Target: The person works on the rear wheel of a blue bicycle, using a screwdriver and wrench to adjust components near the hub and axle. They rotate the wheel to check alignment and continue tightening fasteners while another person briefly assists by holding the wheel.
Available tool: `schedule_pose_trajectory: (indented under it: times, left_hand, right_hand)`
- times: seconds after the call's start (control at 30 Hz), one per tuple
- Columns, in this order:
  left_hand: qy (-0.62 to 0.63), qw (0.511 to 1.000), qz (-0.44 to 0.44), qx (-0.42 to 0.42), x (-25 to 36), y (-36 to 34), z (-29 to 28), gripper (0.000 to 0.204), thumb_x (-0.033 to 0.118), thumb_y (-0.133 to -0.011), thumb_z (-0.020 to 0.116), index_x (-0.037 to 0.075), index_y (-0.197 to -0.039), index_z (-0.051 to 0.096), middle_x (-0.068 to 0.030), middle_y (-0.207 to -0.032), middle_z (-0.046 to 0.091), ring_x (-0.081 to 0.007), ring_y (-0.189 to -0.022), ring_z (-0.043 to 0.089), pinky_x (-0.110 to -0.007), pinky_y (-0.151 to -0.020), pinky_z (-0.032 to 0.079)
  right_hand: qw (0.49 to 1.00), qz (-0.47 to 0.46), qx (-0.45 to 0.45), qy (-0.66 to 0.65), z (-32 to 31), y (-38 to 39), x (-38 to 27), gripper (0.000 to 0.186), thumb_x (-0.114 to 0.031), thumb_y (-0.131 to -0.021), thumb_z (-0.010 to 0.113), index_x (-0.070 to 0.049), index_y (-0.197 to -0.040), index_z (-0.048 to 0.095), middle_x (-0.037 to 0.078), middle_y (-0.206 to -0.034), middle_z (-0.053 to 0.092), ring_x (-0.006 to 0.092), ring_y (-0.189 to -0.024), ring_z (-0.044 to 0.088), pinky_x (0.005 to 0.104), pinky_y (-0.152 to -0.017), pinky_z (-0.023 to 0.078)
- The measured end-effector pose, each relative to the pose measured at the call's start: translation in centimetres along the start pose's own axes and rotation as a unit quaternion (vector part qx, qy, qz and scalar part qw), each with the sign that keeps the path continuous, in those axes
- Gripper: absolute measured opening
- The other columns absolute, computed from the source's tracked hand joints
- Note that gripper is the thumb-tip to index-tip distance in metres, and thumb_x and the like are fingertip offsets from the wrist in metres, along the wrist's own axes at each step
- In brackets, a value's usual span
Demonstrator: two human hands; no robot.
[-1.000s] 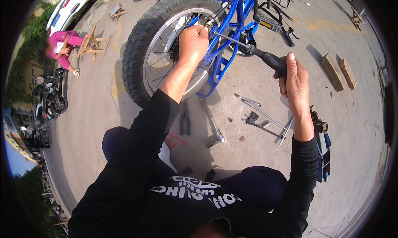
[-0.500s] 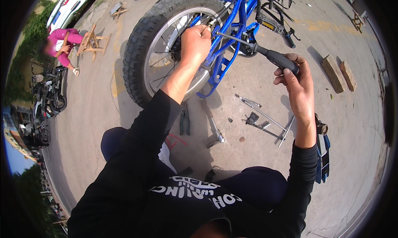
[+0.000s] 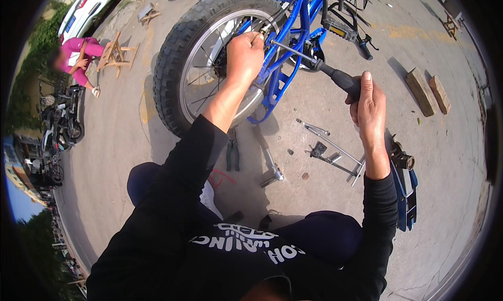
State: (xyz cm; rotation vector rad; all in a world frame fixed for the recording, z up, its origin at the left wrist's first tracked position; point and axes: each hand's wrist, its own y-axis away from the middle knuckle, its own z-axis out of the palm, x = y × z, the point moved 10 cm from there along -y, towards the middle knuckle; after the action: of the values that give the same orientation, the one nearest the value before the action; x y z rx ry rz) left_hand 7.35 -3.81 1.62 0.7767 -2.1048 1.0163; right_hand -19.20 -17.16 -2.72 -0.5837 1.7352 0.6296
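Note:
My left hand [image 3: 243,60] is closed at the rear of a blue bicycle [image 3: 306,10], beside its knobby-tyred wheel [image 3: 173,65], pinching a small part at a silvery fitting and cable; my fingers hide what exactly it is. My right hand [image 3: 369,107] grips the black handle of a long screwdriver [image 3: 336,75], whose shaft runs up-left to the blue frame just right of my left fingers. Below the wheel lie pliers [image 3: 232,153], a metal tool [image 3: 272,167] and a thin metal frame with a black bracket [image 3: 319,150].
A person [image 3: 78,60] in pink sits beside a wooden stool [image 3: 112,57] at the left, near parked two-wheelers [image 3: 60,128] and a white car [image 3: 86,12]. Two wooden blocks [image 3: 422,94] lie right. A dark blue metal object [image 3: 406,196] stands beside my right arm.
Half a second ago my right fingers were loosened around the screwdriver handle; now they are wrapped round it again, thumb raised along it. My left hand has barely moved.

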Motion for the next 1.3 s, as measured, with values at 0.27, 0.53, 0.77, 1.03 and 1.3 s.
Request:
schedule_pose_trajectory:
  times: [0.27,0.53,0.77,1.03,1.3]
  left_hand:
    - [-0.007,1.000,0.021,0.004,0.8,0.3,-0.1,0.023,0.017,-0.092,0.058,-0.003,-0.096,0.069,-0.0219,-0.081,0.068,-0.0344,-0.076,0.068,-0.039,-0.071,0.050]
    - [-0.040,0.999,0.016,0.015,1.5,0.6,-0.4,0.026,0.019,-0.095,0.055,-0.004,-0.100,0.065,-0.0228,-0.091,0.068,-0.0391,-0.088,0.066,-0.044,-0.080,0.050]
    - [-0.028,0.995,-0.043,-0.080,-0.1,-0.2,0.9,0.046,0.034,-0.100,0.046,-0.005,-0.084,0.062,-0.0267,-0.073,0.060,-0.0414,-0.075,0.061,-0.046,-0.070,0.044]
    - [-0.020,0.998,0.002,-0.053,1.6,0.2,0.5,0.050,0.042,-0.101,0.041,-0.004,-0.097,0.062,-0.0282,-0.090,0.064,-0.0465,-0.089,0.060,-0.050,-0.079,0.045]
    - [-0.024,0.999,-0.026,-0.004,0.8,0.3,-0.7,0.059,0.048,-0.100,0.041,-0.008,-0.100,0.060,-0.0293,-0.093,0.065,-0.0447,-0.094,0.062,-0.048,-0.086,0.046]
  right_hand:
    - [0.985,-0.151,0.024,-0.084,0.2,1.3,-1.5,0.039,-0.032,-0.103,0.050,0.005,-0.116,0.050,0.008,-0.071,0.058,0.0100,-0.053,0.055,0.0240,-0.046,0.045]
    - [0.989,-0.050,0.041,-0.136,0.1,0.9,0.3,0.055,-0.050,-0.103,0.037,0.001,-0.091,0.054,0.009,-0.061,0.057,0.0083,-0.035,0.044,0.0231,-0.029,0.028]
    - [0.989,-0.068,0.051,-0.125,-0.2,0.8,-0.4,0.055,-0.050,-0.104,0.036,0.001,-0.091,0.054,0.009,-0.061,0.057,0.0082,-0.035,0.043,0.0233,-0.029,0.028]
    - [0.988,-0.037,0.052,-0.137,-0.2,0.7,0.4,0.058,-0.053,-0.103,0.036,0.000,-0.087,0.054,0.009,-0.060,0.056,0.0089,-0.035,0.042,0.0237,-0.030,0.026]
    - [0.987,-0.042,0.035,-0.153,0.1,0.4,0.2,0.058,-0.052,-0.102,0.037,0.001,-0.090,0.056,0.010,-0.059,0.056,0.0095,-0.035,0.042,0.0242,-0.030,0.025]
